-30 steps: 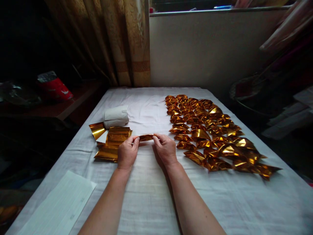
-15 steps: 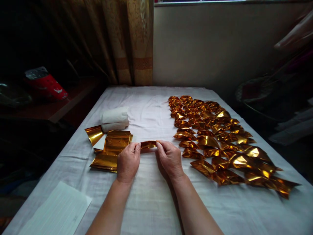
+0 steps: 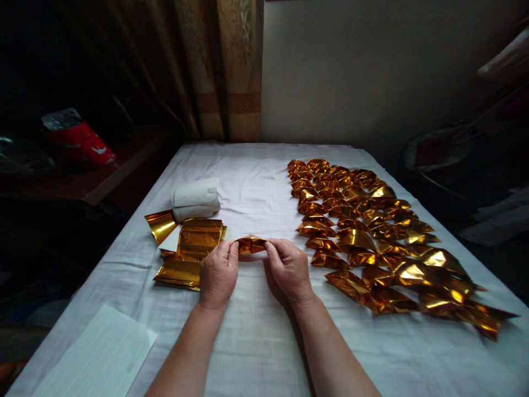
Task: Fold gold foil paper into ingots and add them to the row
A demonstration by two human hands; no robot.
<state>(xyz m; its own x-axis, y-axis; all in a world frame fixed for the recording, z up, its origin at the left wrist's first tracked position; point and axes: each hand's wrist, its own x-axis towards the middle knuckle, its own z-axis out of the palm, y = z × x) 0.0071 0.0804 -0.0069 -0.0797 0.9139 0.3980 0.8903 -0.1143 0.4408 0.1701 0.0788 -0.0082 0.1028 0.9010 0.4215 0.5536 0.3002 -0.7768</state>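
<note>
hands (image 3: 219,271) over white sheet (image 3: 253,342); curtain (image 3: 242,66), wall (image 3: 351,71) beyond

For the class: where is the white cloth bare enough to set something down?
The white cloth is bare at far middle, between the white roll and folded gold pieces, and at near right, between those pieces and the right forearm. Crowded: right of centre, where the pieces pack together; left, where gold sheets lie close by the roll.
</note>
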